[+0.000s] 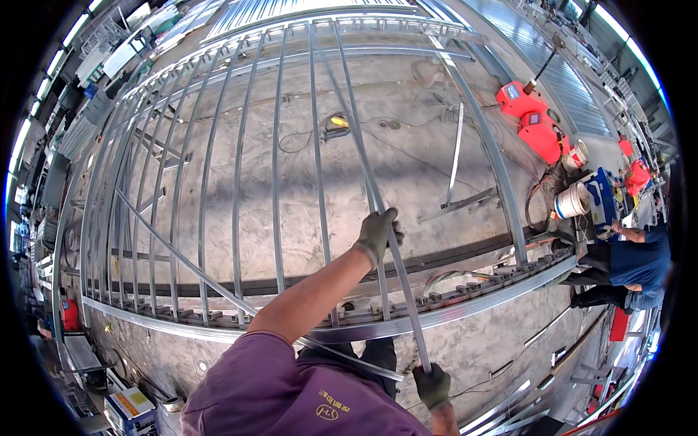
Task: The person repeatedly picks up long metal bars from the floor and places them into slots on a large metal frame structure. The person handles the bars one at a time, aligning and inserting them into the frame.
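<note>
My left hand [378, 236], in a dark work glove, reaches out over the metal frame [436, 317] and is closed round a long, thin metal bar [408, 301]. Close to my body, my right hand [432, 385], gloved too, grips the near end of that bar. The bar slants away from me across the frame, and its far part is hard to make out among the crossbars. Several parallel crossbars [278, 174] run from the frame's near rail to its far side. A second loose bar [185, 261] lies diagonally over them at the left, passing beneath my left arm.
Inside the frame, a yellow and grey power tool [336, 128] lies with its cable on the concrete floor. Red machines [534, 123] stand beyond the right rail, near white buckets [573, 201]. A person in dark blue [640, 258] works at the right. A boxed machine [132, 410] sits lower left.
</note>
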{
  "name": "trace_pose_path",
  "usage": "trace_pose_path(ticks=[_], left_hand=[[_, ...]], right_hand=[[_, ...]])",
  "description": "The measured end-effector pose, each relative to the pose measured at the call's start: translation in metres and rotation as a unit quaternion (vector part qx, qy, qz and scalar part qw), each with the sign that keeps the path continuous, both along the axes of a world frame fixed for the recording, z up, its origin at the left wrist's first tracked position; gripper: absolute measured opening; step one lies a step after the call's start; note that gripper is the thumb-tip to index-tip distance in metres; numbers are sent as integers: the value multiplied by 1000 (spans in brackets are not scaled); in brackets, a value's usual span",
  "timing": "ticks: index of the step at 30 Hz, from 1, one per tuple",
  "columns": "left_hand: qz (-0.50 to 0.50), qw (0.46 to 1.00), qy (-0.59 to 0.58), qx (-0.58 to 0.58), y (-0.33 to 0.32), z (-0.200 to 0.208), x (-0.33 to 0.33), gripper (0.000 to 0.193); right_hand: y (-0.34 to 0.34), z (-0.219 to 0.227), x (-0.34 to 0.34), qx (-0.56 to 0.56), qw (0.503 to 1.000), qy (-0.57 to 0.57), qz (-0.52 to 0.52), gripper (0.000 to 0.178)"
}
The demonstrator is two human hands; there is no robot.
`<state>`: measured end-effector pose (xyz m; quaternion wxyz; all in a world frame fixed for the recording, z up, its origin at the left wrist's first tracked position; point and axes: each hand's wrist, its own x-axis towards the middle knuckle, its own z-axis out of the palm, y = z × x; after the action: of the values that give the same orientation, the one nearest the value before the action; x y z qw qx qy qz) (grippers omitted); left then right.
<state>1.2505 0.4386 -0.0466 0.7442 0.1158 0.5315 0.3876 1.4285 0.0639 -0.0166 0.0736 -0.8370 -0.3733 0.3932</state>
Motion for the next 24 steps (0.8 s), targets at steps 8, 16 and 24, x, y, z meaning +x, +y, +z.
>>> trace_pose_path(ticks=[8, 16, 24], left_hand=[[-31, 994, 45, 90, 93, -54, 39, 14], [16, 992, 59, 108, 129, -58, 43, 13], [-105, 991, 73, 38, 68, -73, 36, 33]], right_hand=[[107, -56, -50, 99, 994, 34, -27, 38], [167, -49, -59, 124, 989, 63, -44, 39], [171, -84, -46, 133, 989, 60, -35, 42]])
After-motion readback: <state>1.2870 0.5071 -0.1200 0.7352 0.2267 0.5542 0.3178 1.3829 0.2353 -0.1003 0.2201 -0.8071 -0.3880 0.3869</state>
